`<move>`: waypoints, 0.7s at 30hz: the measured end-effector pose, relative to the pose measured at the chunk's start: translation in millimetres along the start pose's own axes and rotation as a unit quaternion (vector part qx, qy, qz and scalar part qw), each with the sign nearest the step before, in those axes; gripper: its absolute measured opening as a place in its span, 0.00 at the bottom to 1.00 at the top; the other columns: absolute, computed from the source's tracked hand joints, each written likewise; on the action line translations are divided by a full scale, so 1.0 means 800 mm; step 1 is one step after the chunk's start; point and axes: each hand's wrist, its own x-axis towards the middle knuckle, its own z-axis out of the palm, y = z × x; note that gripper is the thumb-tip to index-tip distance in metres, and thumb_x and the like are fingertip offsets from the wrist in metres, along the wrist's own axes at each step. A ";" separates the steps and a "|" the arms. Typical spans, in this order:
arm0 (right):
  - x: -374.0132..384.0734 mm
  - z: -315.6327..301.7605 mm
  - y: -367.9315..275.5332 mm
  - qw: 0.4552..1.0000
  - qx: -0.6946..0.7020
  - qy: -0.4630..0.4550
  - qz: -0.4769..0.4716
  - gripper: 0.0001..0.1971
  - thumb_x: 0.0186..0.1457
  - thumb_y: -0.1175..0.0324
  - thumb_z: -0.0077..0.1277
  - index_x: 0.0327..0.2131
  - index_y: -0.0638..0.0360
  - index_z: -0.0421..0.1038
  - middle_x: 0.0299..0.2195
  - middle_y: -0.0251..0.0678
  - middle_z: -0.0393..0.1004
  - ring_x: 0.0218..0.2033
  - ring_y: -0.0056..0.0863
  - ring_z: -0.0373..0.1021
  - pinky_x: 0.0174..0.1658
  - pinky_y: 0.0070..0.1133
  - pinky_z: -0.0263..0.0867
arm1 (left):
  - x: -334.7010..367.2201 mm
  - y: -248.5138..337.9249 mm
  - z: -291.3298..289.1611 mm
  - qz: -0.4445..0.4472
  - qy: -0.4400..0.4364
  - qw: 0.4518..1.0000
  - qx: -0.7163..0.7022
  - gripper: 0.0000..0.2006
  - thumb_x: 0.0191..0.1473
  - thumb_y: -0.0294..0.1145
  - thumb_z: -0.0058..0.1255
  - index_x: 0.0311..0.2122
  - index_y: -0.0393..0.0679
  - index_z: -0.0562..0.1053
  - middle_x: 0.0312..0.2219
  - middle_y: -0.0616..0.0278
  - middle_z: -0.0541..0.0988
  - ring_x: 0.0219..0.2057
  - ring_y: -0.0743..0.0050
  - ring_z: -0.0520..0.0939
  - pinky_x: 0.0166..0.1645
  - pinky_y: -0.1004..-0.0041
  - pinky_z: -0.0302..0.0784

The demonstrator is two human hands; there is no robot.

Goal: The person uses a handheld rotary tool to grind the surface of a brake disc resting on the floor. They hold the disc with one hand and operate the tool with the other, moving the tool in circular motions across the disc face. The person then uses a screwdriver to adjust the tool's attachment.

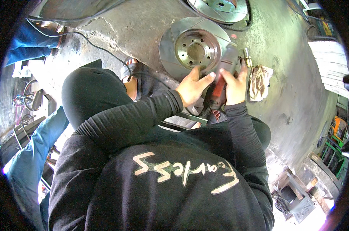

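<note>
A slotted brake disc [168, 50] lies flat on the worn floor in front of me, its hub face up with bolt holes round a centre bore. My right hand [235, 85] is wrapped round a red-and-grey power tool [219, 89]. The tool slants over the disc's right edge, and its front end with a small red part is blurred. My left hand [193, 87] is at the disc's near edge, thumb and forefinger spread, the thumb close to the tool. Its other fingers are hidden. Right of the tool are a brass-coloured metal piece [248, 57] and a crumpled beige cloth [260, 81].
A second disc [220, 9] stands at the far edge with a dark hose or cable around it. A black cord [86, 38] crosses the floor from the left toward my left forearm. Another person's jeans [32, 40] show at the left. A metal frame [295, 196] is at lower right.
</note>
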 end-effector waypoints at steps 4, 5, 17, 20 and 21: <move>-0.006 -0.011 0.017 0.998 0.063 0.011 0.014 0.34 0.47 0.75 0.53 0.57 0.66 0.50 0.47 0.43 0.64 0.47 0.30 0.64 0.50 0.24 0.61 | -0.016 0.017 -0.009 -0.077 -0.109 0.991 0.032 0.35 0.57 0.45 0.50 0.60 0.33 0.50 0.53 0.48 0.66 0.53 0.68 0.67 0.57 0.70 0.62; -0.011 -0.008 0.018 0.997 0.069 0.014 0.000 0.33 0.47 0.74 0.53 0.57 0.66 0.50 0.48 0.43 0.64 0.47 0.30 0.63 0.51 0.24 0.60 | -0.014 0.013 -0.008 -0.048 -0.108 0.993 0.005 0.41 0.50 0.46 0.57 0.60 0.32 0.51 0.51 0.49 0.67 0.52 0.68 0.68 0.55 0.70 0.64; 0.034 -0.043 -0.009 0.975 -0.002 -0.221 -0.018 0.23 0.50 0.77 0.47 0.52 0.65 0.60 0.40 0.34 0.70 0.42 0.21 0.67 0.47 0.19 0.63 | -0.033 0.031 -0.029 0.087 0.062 0.918 0.381 0.42 0.34 0.37 0.63 0.55 0.34 0.56 0.35 0.35 0.75 0.38 0.39 0.78 0.44 0.59 0.73; 0.053 -0.064 -0.020 0.991 -0.031 -0.126 -0.020 0.25 0.44 0.82 0.42 0.50 0.63 0.64 0.39 0.37 0.71 0.38 0.22 0.69 0.44 0.18 0.64 | -0.039 0.039 -0.027 0.117 0.070 0.914 0.382 0.41 0.35 0.37 0.63 0.54 0.35 0.57 0.37 0.37 0.75 0.39 0.40 0.77 0.44 0.58 0.73; 0.055 -0.077 -0.020 0.993 -0.092 -0.075 -0.022 0.24 0.45 0.80 0.44 0.50 0.62 0.64 0.39 0.38 0.71 0.39 0.23 0.69 0.44 0.19 0.64 | -0.044 0.041 -0.027 0.124 0.070 0.913 0.383 0.40 0.35 0.37 0.63 0.54 0.35 0.57 0.37 0.37 0.75 0.39 0.40 0.77 0.44 0.58 0.73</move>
